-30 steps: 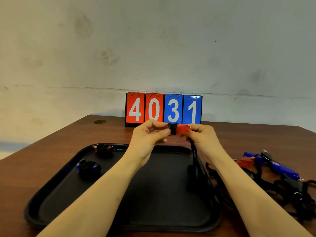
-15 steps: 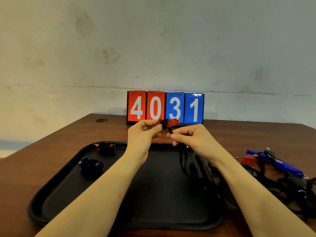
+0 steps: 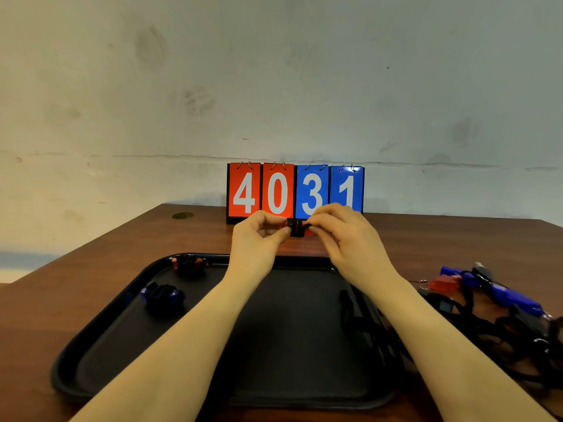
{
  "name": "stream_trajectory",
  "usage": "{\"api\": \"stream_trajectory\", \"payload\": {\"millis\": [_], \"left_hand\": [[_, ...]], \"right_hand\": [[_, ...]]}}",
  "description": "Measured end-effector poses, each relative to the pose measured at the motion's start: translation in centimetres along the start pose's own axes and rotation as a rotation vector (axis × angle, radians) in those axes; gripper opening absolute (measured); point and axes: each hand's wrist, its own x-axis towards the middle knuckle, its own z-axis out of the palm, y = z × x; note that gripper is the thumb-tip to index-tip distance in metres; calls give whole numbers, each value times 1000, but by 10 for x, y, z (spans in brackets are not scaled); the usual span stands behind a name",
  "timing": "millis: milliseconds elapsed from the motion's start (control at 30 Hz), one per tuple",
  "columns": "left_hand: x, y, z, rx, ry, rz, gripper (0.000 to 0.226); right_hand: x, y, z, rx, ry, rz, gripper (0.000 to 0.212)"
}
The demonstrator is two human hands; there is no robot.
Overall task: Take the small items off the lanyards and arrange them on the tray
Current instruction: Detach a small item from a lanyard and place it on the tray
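Brown counter [image 3: 91, 287] is carrying a black tray [image 3: 100, 336], lanyard pile [image 3: 499, 309] lying right, scoreboard [image 3: 295, 191] standing behind.

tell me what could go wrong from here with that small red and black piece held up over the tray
The red and black piece is only pinched between the left hand and right hand, so it could slip and bounce off the black tray. The black strap on the tray may drag or tangle.
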Motion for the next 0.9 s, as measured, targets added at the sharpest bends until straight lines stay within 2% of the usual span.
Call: {"api": "stream_trajectory", "payload": {"millis": [333, 533, 900], "left_hand": [[-4, 7, 2, 22, -171, 5, 17], [-3, 6, -1, 52, -225, 6, 16], [-4, 9, -3, -142, -280, -25, 20]], "right_hand": [[0, 2, -1, 204, 118, 220, 16], [4, 3, -10, 586, 80, 507, 12], [6, 14, -19, 878, 21, 715, 8]]}}
